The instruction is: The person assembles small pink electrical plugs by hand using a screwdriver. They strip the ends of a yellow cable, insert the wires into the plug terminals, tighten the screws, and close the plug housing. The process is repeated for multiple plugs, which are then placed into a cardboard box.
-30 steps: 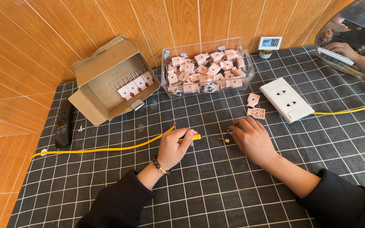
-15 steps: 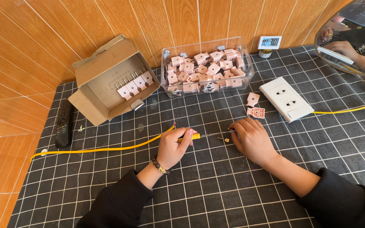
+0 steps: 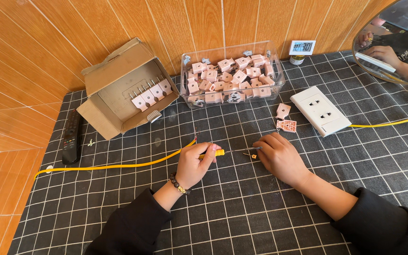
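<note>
Little had moved since the earlier frames: both hands kept their places at the middle of the frame, the left hand's fingers only slightly shifted on the tool.

The left hand [image 3: 195,163] was curled shut around the yellow handle of a small screwdriver [image 3: 217,152], whose thin shaft pointed right toward the other hand. The right hand [image 3: 279,156] lay palm down, its fingers bent and pinched on a small dark part at the screwdriver's tip; what exactly it gripped was too small to tell. A tiny yellow-and-dark piece [image 3: 251,154] lay on the tabletop just beside those fingertips. A bead bracelet [image 3: 179,185] circled the left wrist, and both arms wore dark sleeves.

A yellow cable [image 3: 119,165] ran from the left hand out toward the left edge of the frame, across the black gridded mat [image 3: 242,222] covering the tabletop. Above the right hand lay two loose pink plug pieces [image 3: 285,118], near a white wall socket [image 3: 320,110], from which another yellow cable [image 3: 393,122] led to the right edge.

Further up, a clear plastic bin [image 3: 279,71] held many pink plugs, and an open cardboard box [image 3: 119,85] at upper left held a few more. A black remote control [image 3: 72,137] lay at the left, a small digital clock [image 3: 301,47] stood by the wooden wall, and a round mirror [image 3: 393,38] filled the upper right corner.
</note>
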